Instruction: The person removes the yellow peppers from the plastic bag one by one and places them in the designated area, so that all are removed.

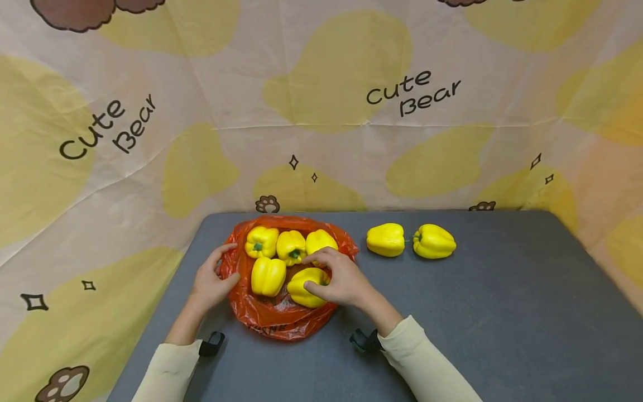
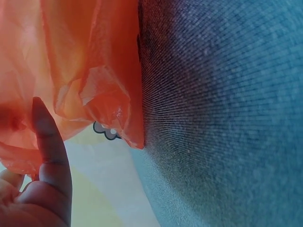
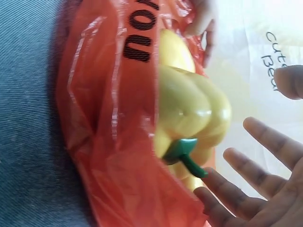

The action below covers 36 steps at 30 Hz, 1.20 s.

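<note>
Well, nearest me, the left hand rests loosely spread against the red bag; the left wrist view shows a straight digit alongside the plastic, no pinch that I can see. The right hand has its grip wide over the front-right pepper, which lies inside the bag; contact I can't tell. I'd brace the limp rim with the left and work the right straight up or down, so the fingers don't drag plastic. Up close, the right wrist view shows a green stem near the fingertips, hidden in the head view. Only that head view shows the two loose peppers, farther off on the bench.
</note>
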Tool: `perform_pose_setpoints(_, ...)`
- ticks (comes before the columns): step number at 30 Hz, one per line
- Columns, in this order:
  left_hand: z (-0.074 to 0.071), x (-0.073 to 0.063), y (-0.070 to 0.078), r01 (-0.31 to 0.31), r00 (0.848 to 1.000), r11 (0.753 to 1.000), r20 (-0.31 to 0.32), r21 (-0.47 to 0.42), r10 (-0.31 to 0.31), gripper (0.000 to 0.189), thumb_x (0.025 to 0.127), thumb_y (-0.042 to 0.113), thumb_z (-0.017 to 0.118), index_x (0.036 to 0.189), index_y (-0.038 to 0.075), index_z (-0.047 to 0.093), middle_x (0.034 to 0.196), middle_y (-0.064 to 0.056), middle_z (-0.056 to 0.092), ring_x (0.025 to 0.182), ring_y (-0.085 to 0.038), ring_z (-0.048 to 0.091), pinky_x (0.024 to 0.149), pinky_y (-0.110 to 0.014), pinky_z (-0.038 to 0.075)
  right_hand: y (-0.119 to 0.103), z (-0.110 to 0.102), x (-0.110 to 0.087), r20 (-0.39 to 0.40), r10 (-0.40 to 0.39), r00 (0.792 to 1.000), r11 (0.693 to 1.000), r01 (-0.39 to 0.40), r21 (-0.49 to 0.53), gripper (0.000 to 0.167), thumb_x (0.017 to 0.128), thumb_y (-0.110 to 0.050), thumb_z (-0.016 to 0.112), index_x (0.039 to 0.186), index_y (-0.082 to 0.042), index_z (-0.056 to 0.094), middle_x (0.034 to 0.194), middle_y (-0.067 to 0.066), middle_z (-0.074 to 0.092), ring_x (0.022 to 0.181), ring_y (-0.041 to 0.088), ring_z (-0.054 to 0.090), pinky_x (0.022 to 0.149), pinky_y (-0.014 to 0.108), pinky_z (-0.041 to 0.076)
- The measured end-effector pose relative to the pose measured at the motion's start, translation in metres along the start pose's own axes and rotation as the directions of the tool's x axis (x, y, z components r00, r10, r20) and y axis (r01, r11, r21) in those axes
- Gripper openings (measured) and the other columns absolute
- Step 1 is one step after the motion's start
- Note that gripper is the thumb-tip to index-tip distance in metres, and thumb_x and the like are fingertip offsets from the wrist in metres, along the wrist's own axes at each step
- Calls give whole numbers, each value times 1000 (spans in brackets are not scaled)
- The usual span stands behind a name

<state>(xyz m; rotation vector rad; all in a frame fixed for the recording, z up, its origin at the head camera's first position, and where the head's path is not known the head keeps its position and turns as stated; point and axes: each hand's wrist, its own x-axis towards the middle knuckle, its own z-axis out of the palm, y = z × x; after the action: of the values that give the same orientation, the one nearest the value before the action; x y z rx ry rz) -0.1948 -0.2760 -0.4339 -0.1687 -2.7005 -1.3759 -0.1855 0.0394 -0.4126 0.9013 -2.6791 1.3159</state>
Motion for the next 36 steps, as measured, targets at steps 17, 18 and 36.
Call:
perform_pose_setpoints(17,2,-2,1,-20,1000,1000,4,-16,20,62,82,4,66,139,15,44,131,-22,52,88,-31,68,64,-28,59,10,15,3,63,99,993,992,-93,-90,43,79,-37,72,119,-21,66,122,1,61,109,19,57,95,41,48)
perform_pose_setpoints(18,2,-2,1,-21,1000,1000,4,-18,21,62,82,4,66,139,15,45,131,-22,52,87,-31,68,64,-28,59,11,15,3,67,101,993,991,-94,-95,44,79,-37,72,119,-21,66,122,1,61,109,19,57,94,41,48)
perform_pose_setpoints(36,3,-2,1,-37,999,999,-3,-29,36,61,81,1,65,138,13,46,126,-23,54,82,-25,68,62,-21,55,13,20,2,82,84,993,993,-77,-90,40,79,-34,74,116,-20,67,119,0,64,108,17,56,93,38,49)
